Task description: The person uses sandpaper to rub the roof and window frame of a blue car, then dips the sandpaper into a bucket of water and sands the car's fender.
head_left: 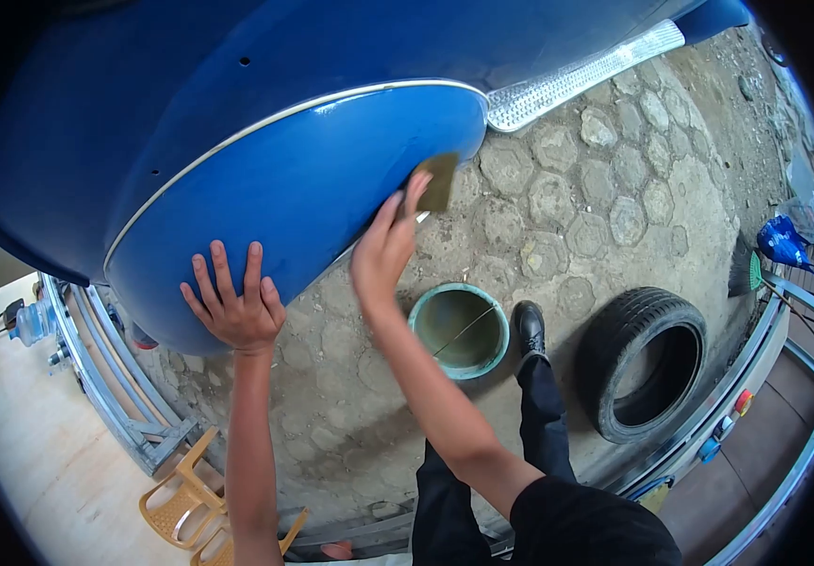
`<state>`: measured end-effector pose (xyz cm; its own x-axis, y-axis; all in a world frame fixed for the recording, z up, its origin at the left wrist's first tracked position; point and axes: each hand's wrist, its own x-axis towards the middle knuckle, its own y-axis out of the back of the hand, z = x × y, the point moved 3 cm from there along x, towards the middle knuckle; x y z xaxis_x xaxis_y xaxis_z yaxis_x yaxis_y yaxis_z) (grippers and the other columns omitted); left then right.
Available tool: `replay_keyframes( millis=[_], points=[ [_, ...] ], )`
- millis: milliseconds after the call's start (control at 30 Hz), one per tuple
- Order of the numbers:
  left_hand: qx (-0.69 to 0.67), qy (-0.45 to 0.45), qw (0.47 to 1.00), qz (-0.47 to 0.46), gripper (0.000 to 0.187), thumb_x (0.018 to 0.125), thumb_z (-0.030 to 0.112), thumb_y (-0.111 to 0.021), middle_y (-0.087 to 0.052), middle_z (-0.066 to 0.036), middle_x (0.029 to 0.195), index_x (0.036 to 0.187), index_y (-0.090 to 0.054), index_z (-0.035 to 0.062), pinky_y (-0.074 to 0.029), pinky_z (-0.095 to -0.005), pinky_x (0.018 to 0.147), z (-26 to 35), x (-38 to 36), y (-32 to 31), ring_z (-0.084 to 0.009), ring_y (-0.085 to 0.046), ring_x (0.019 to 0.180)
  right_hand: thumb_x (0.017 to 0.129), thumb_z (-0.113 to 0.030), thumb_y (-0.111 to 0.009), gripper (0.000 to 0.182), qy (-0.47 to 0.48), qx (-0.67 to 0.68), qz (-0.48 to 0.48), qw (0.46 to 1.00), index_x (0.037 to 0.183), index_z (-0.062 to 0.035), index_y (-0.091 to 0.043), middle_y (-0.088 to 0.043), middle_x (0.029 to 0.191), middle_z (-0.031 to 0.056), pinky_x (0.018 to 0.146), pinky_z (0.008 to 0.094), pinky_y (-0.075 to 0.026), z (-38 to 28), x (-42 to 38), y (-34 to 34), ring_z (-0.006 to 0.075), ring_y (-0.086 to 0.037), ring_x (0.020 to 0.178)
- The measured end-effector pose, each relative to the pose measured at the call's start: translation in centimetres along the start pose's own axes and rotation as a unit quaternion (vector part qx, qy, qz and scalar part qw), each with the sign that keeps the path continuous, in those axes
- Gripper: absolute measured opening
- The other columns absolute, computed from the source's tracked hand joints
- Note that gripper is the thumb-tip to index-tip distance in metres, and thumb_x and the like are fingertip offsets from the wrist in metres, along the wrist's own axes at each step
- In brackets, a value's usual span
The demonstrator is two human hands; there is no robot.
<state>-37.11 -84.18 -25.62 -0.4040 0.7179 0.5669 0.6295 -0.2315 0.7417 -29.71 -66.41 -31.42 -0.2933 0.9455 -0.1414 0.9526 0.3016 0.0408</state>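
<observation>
A glossy blue curved body panel [332, 160] with a white trim line along its upper edge fills the upper left. My left hand [237, 297] lies flat on its lower part, fingers spread, holding nothing. Near the panel's lower right edge, my right hand [390, 241] grips a thin brownish-olive sheet or pad [439, 182], which is blurred and sticks out past the fingertips. Part of the sheet overlaps the panel's edge. Whether it touches the surface there cannot be made out.
A green-rimmed basin [473, 371] of murky liquid stands on the hexagonal paving [550, 200] by my shoe [529, 327]. Right of it lies a black tire [614, 358]. A textured metal strip [586, 80] extends from the panel. Yellow plastic chairs [181, 509] are at lower left.
</observation>
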Motion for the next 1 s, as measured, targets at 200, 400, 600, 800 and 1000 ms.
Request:
replay_keyframes(
  millis=[200,400,600,800,1000],
  points=[
    [0.000,-0.006,1.000,0.000,0.045,0.105,0.036,-0.035,-0.049,-0.006,0.156,0.142,-0.061,0.0328,-0.020,-0.0537,0.125,-0.1,0.1,0.3,-0.0329,-0.042,0.146,0.113,-0.031,-0.028,0.058,-0.136,0.088,0.041,0.986,0.160,0.0041,-0.023,-0.022,0.166,0.0264,0.121,0.0397,-0.028,1.3,2.1,0.4,0.0374,-0.030,0.152],
    [0.003,-0.016,1.000,0.008,0.047,0.104,0.033,-0.036,-0.047,-0.008,0.158,0.145,-0.058,0.0283,-0.021,-0.0536,0.124,0.2,0.2,0.3,-0.0340,-0.040,0.147,0.113,-0.034,-0.027,0.064,-0.049,0.032,-0.035,0.998,0.158,0.0093,-0.016,-0.013,0.168,0.0247,0.127,0.0397,-0.014,0.4,-2.0,0.1,0.0347,-0.015,0.157],
    [0.007,-0.022,1.000,0.009,0.047,0.104,0.034,-0.036,-0.047,-0.007,0.158,0.146,-0.057,0.0289,-0.021,-0.0532,0.124,0.2,0.3,0.5,-0.0332,-0.041,0.147,0.113,-0.033,-0.028,0.062,-0.109,0.091,0.052,0.988,0.160,0.0058,-0.016,-0.012,0.168,0.0254,0.127,0.0401,-0.013,1.8,2.7,-0.3,0.0355,-0.014,0.157],
    [0.001,-0.015,1.000,0.007,0.047,0.103,0.033,-0.036,-0.047,-0.007,0.158,0.146,-0.057,0.0298,-0.021,-0.0529,0.124,0.2,0.3,0.2,-0.0326,-0.041,0.146,0.113,-0.036,-0.026,0.063,-0.113,0.107,-0.025,0.988,0.158,0.0076,-0.021,-0.017,0.167,0.0262,0.124,0.0384,-0.021,2.1,-1.0,-0.1,0.0361,-0.020,0.155],
    [-0.002,-0.013,1.000,0.013,0.047,0.103,0.032,-0.038,-0.048,-0.006,0.157,0.145,-0.058,0.0297,-0.020,-0.0527,0.124,0.2,0.6,0.2,-0.0323,-0.042,0.146,0.113,-0.037,-0.027,0.063,-0.119,0.085,0.041,0.988,0.153,0.0120,-0.030,-0.034,0.160,0.0270,0.122,0.0394,-0.023,2.6,1.7,0.0,0.0349,-0.032,0.149]
  ],
)
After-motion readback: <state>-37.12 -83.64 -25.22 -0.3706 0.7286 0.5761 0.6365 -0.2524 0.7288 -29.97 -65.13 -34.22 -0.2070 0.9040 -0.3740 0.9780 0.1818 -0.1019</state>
